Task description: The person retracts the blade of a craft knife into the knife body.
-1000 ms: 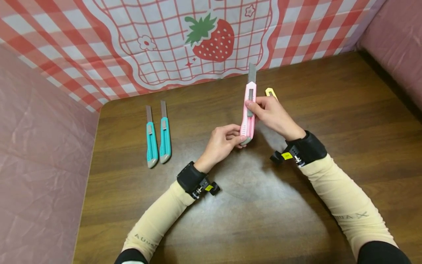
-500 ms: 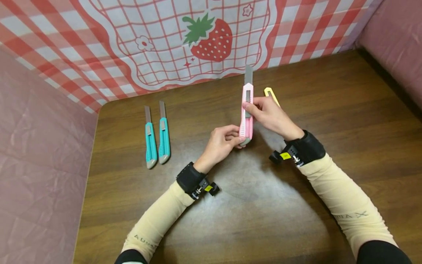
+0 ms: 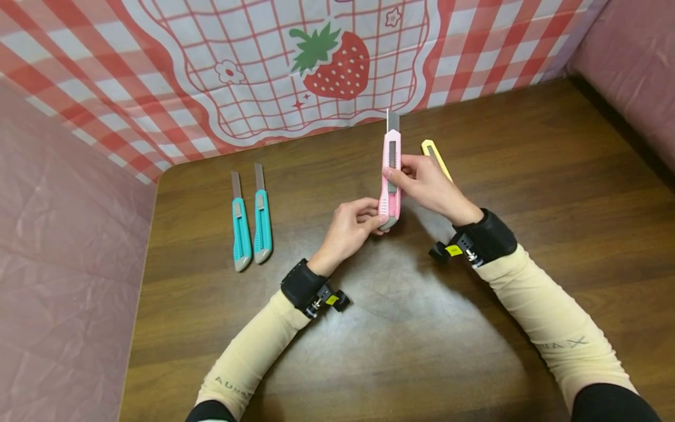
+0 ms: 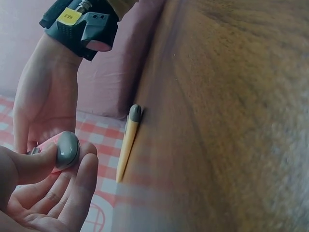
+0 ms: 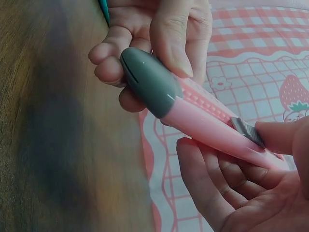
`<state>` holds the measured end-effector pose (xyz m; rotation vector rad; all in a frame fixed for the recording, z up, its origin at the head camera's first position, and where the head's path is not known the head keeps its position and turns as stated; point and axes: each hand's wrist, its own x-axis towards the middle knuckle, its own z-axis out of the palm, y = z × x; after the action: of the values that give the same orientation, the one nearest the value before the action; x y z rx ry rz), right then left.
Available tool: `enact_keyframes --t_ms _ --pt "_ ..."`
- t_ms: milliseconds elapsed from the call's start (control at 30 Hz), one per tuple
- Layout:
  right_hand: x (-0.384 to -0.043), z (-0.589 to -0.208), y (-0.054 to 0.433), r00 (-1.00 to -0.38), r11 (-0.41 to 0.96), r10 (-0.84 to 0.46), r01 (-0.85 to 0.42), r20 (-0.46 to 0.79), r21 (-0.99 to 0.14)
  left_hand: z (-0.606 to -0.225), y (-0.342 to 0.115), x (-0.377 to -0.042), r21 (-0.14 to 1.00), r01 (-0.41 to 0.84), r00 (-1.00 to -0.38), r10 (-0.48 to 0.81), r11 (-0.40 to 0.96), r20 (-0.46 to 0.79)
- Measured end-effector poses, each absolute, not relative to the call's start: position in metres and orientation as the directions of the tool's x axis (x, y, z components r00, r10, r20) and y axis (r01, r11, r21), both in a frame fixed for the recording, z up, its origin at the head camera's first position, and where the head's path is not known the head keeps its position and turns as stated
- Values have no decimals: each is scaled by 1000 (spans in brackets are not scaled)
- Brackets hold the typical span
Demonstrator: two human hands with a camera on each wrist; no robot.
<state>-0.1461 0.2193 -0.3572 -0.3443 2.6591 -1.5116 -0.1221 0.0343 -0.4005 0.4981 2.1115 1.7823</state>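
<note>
A pink box cutter (image 3: pixel 390 202) is held upright between both hands, a short length of its blade (image 3: pixel 393 121) out at the top. Low on it, my left hand (image 3: pixel 345 231) pinches the body just by the grey end cap (image 4: pixel 67 151). My right hand (image 3: pixel 429 187) grips the middle from the right, fingers beneath the body. Its thumb presses on the grey slider (image 5: pixel 247 131), as the right wrist view shows up close. Beyond the right hand lies a yellow box cutter (image 3: pixel 433 153), partly hidden by that hand in the head view.
Two teal box cutters, one at the left (image 3: pixel 241 237) and one beside it (image 3: pixel 262 225), lie with blades out on the wooden table (image 3: pixel 369 351). A checked strawberry cloth (image 3: pixel 337 64) hangs along the back edge. Pink cloth (image 3: pixel 58 264) covers the left side.
The pink box cutter's slider has moved down under the right thumb, and less blade shows at the top. Both hands keep their hold; the knife sits slightly further left in view.
</note>
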Motion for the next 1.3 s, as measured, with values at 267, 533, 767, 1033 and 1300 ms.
enact_keyframes --t_ms 267,533,767,1033,1300 --pt "-146 -356 219 -975 476 -220 -145 42 -867 -401 35 -123 989 43 -887 461 142 -27" --pt "-146 -356 217 -976 488 -220 -120 12 -864 -401 33 -124 987 55 -890 456 150 -20" --pt "-146 -357 218 -976 513 -218 -126 13 -849 -400 33 -124 989 54 -887 461 135 -15" --pt "-146 -356 219 -977 513 -214 -91 -25 -854 -398 33 -123 992 45 -883 470 122 -17" --pt "-146 -359 220 -976 507 -214 -85 -30 -858 -400 33 -123 992 44 -884 468 120 -17"
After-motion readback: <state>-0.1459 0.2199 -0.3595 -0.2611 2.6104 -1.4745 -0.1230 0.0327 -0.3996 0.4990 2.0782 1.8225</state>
